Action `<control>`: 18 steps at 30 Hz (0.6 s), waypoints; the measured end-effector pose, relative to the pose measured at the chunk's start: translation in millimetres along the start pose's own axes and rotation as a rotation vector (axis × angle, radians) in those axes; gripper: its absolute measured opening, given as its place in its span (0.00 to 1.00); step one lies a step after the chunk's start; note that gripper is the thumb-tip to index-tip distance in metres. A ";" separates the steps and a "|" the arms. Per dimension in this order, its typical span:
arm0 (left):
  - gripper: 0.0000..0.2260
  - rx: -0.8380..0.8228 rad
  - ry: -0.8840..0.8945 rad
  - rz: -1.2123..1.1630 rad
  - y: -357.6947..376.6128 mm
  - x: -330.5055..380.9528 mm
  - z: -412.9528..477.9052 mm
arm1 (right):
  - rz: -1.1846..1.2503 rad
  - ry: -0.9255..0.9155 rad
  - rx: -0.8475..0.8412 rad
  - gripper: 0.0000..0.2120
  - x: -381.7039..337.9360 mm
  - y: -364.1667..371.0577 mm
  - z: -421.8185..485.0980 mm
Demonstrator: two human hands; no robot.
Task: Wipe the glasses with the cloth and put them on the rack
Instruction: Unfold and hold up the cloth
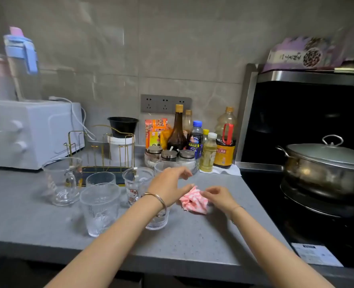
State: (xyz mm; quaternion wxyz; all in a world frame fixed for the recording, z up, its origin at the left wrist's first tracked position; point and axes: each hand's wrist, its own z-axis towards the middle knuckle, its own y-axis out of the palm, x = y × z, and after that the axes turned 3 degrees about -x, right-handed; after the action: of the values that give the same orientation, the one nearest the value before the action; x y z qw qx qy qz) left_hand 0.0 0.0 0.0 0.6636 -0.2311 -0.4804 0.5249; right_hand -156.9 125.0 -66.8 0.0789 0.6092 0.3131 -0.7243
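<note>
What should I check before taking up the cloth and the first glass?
1. Pink-and-white checked cloth lying crumpled on grey stone counter, between both hands: ok.
2. Left hand free, fingers relaxed: ok.
3. Right hand grip on the cloth: cannot tell, it only reaches the cloth's edge.
4. Gold wire rack holds no glasses: ok.
5. Small ribbed clear glass clear of the left wrist: cannot tell, partly hidden behind it.

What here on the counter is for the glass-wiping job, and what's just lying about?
For the job: glasses, pink cloth, gold rack.
Lying about: white oven, sauce bottles, spice jars, lidded pot, black bowl.
</note>
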 end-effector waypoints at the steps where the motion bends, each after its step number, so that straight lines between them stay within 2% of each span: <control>1: 0.14 -0.016 -0.020 -0.002 2.6 -1.2 4.2 | -0.039 0.005 -0.006 0.08 -1.2 2.0 1.9; 3: 0.14 -0.036 -0.060 0.004 7.4 -5.0 9.0 | -0.107 0.064 0.010 0.17 0.3 6.3 9.5; 4: 0.14 -0.052 -0.081 0.013 8.2 -4.9 8.3 | -0.130 0.100 0.005 0.17 1.3 9.8 11.9; 7: 0.13 -0.061 -0.083 0.007 14.7 -8.9 13.1 | -0.132 0.099 -0.029 0.08 -0.3 13.2 13.5; 8: 0.13 -0.046 -0.071 0.001 14.3 -8.6 13.2 | -0.117 0.065 -0.035 0.06 -3.3 11.3 9.9; 12: 0.16 -0.009 -0.025 -0.104 9.8 -5.2 17.1 | -0.004 -0.155 -0.095 0.08 -23.8 -7.4 -2.5; 18: 0.18 -0.073 -0.029 -0.548 -1.2 15.6 19.7 | 0.031 -0.371 -0.226 0.02 -78.5 -51.3 -45.7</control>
State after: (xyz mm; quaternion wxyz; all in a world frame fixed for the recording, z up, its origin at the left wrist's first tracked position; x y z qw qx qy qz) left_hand -17.0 10.1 15.6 0.7650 -0.1090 -0.5530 0.3114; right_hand -125.0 169.7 21.9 0.2143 0.4576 0.3631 -0.7829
